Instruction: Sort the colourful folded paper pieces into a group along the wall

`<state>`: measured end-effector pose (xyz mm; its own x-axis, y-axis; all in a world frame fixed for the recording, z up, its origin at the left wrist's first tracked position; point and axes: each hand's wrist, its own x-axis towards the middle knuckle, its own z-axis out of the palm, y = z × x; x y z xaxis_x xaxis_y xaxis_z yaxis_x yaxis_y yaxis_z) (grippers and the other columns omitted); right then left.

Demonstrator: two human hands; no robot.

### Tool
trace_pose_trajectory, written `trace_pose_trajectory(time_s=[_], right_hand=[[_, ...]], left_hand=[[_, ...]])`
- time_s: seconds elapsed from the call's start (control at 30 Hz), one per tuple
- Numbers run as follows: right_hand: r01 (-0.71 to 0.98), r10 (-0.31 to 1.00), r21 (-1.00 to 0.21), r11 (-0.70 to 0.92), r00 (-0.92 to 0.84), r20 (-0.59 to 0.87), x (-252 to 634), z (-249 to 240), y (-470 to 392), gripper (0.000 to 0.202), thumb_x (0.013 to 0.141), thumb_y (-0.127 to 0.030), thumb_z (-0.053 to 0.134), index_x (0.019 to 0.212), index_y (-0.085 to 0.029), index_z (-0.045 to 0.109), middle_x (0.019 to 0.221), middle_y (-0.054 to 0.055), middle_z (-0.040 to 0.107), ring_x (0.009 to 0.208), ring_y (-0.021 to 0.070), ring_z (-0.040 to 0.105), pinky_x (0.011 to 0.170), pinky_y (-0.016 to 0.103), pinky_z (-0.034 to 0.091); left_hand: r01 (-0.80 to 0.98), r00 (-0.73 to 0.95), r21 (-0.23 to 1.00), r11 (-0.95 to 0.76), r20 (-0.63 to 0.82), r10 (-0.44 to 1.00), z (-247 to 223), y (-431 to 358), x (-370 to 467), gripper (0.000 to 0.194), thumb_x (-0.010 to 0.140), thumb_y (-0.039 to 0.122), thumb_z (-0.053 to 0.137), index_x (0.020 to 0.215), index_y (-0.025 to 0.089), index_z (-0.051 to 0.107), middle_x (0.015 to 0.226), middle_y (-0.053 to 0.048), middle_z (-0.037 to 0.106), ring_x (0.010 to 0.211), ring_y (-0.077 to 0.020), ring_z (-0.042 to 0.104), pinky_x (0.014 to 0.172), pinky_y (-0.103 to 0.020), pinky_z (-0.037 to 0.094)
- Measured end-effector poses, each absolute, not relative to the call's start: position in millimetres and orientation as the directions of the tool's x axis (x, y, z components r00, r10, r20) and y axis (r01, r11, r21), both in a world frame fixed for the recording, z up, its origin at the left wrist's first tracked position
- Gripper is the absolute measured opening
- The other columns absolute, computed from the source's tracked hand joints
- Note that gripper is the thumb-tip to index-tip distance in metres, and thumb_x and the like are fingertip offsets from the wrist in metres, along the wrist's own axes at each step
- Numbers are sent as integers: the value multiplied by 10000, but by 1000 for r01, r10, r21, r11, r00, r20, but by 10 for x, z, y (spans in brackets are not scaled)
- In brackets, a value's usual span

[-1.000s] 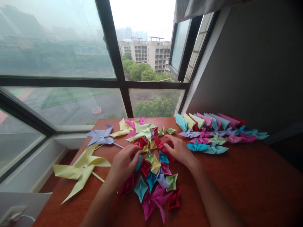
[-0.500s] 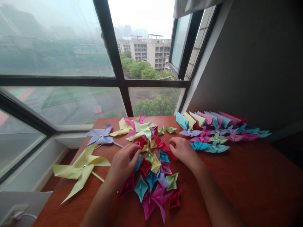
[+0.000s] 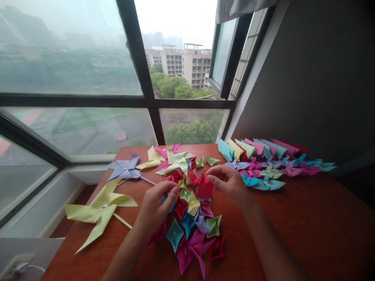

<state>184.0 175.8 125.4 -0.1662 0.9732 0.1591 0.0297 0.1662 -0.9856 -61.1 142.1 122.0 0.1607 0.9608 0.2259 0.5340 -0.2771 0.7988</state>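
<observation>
A red paper crane (image 3: pixel 204 188) stands tilted in the middle of the pile, its wing toward me. My right hand (image 3: pixel 230 183) pinches the crane's right side between thumb and forefinger. My left hand (image 3: pixel 158 201) is at the left of the pile, thumb and forefinger closed together; what they hold, if anything, cannot be made out. A blue folded paper piece (image 3: pixel 171 205) is partly hidden behind its thumb. Between the hands lie a green paper boat (image 3: pixel 185 194) and a yellow one (image 3: pixel 193 204). A magenta folded piece (image 3: pixel 191 249) lies nearer to me.
Paper pinwheels, including a large yellow one (image 3: pixel 102 207) and a lilac one (image 3: pixel 124 169), lie at the left of the brown table (image 3: pixel 307 230). Rows of folded paper cranes (image 3: pixel 266 184) stand at the back right. A window (image 3: pixel 152 102) rises behind the table.
My right hand has moved slightly left and taken hold of the red crane, which is now tilted up. My left hand has shifted a little right, its thumb and forefinger closer together.
</observation>
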Motion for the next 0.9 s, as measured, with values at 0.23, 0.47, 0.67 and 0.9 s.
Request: trace_pose_trajectory(time_s=[0.23,0.47,0.67,0.9], right_hand=[[172,921,-905,389,-87,379,1565,1146,1642,137,859,-321,704,917,-197,716,850,49,738,716,165,698,660,269,599],[359,749,-667,653,-173,640,1439,1131,1541,105,919,-205,625,926,-243,722,853,33,745,789,167,700,748,289,581],[382,665,-564,732,-217,715,1378,1072,1508,138,913,-158,636,960,-260,717,866,36,744,821,170,700,771,292,573],[367,620,-516,774,-274,735,1385,1092,1491,128,911,-197,650,1000,-258,717,924,50,752,852,177,711,779,289,572]], left_hand=[[224,244,966,-127,71,967,1288,1345,-533,383,971,472,496,779,185,660,683,-22,653,637,-173,583,606,-262,467],[197,283,972,-129,70,957,1300,1359,-502,405,980,479,469,761,186,644,707,-23,648,686,-186,586,648,-268,474],[121,253,992,-38,6,967,1274,1353,-467,213,918,383,608,924,181,675,871,-32,708,801,-204,656,714,-268,529],[189,193,979,-78,41,980,1222,1366,-445,174,894,324,593,937,181,683,914,-48,738,851,-226,684,761,-295,552]])
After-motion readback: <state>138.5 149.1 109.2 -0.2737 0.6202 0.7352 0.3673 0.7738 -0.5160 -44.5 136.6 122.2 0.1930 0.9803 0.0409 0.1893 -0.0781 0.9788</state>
